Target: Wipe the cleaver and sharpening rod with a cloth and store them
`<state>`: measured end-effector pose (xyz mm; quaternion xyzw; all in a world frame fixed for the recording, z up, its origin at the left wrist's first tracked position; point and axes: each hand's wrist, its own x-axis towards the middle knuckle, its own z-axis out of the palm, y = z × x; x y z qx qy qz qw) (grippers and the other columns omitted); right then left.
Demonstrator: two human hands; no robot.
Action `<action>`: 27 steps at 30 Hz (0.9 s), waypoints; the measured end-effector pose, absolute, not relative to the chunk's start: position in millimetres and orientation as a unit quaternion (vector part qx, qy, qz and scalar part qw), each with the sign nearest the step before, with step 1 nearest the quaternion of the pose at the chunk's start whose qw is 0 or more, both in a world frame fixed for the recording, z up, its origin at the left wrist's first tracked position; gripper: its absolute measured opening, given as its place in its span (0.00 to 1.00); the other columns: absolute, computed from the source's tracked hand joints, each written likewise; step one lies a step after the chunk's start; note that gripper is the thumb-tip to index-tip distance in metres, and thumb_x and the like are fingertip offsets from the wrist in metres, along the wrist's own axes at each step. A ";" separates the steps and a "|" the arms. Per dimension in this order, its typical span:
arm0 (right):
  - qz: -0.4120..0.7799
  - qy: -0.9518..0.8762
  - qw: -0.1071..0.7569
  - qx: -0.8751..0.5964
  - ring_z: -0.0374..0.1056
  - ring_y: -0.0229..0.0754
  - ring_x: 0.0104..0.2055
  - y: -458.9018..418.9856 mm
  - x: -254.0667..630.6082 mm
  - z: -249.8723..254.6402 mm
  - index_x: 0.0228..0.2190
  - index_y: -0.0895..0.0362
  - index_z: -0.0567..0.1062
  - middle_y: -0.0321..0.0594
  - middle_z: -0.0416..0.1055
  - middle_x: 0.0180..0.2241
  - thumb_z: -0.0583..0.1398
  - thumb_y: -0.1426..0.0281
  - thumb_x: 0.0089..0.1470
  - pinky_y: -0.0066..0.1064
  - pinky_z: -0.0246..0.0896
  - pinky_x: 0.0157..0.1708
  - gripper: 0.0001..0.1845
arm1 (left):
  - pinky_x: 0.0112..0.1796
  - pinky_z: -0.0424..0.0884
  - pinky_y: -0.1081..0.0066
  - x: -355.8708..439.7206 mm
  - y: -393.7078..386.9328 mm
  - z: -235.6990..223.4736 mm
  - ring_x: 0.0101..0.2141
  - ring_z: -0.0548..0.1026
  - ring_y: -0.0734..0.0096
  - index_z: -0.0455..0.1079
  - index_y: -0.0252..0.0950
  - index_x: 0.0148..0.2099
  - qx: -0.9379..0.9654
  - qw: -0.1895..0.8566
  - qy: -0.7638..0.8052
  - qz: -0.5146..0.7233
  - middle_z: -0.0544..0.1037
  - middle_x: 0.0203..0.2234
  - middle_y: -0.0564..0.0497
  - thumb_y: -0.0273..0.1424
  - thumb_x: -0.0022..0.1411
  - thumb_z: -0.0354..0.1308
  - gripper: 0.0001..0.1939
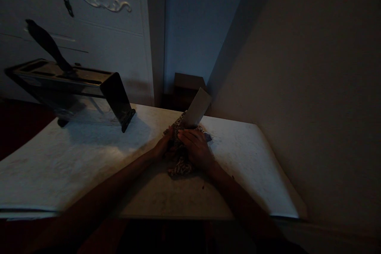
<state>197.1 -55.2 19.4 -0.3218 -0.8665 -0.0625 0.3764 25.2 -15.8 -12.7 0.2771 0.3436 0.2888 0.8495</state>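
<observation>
Right of the knife block (115,96), my left grip (162,146) and right grip (199,151) clasp cloth (181,167) around a blade (196,109); slipping folds risk cuts.

no readable text, labels or brands — no legible numbers, no signs in view

The left hand (163,146) and right hand (198,149) are both bare, with slim fingers. The left forearm (119,180) and right forearm (235,194) are bare too, long and slender, widening gently from narrow wrists. A dark sleeve (278,246) shows at the bottom edge on the right arm; its cuff and fabric are too dim to make out.
</observation>
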 end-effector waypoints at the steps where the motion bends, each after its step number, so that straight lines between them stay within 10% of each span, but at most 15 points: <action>1: -0.061 -0.867 0.370 -0.327 0.61 0.48 0.58 -54.3 198.3 19.2 0.64 0.55 0.58 0.47 0.71 0.55 0.51 0.80 0.58 0.45 0.60 0.55 0.33 | 0.10 0.48 0.80 24.4 -15.3 -11.0 0.09 0.55 0.81 0.62 0.34 0.24 0.278 0.849 0.347 0.285 0.59 0.10 0.57 0.65 0.56 0.44 0.36; 19: -0.054 -0.678 0.548 -0.487 0.66 0.47 0.53 -42.3 234.2 7.7 0.56 0.49 0.69 0.44 0.72 0.51 0.54 0.73 0.59 0.47 0.64 0.54 0.24 | 0.09 0.49 0.83 -3.9 8.7 -0.8 0.09 0.45 0.85 0.63 0.35 0.31 0.259 0.937 0.165 0.167 0.55 0.13 0.61 0.51 0.67 0.46 0.24; 27: -0.052 -0.763 0.495 -0.412 0.65 0.47 0.58 -44.8 222.4 5.0 0.61 0.48 0.63 0.43 0.71 0.55 0.55 0.74 0.60 0.49 0.63 0.56 0.28 | 0.09 0.46 0.85 -2.6 8.7 2.0 0.10 0.44 0.86 0.61 0.36 0.30 0.322 0.909 0.229 0.132 0.53 0.12 0.63 0.43 0.62 0.59 0.17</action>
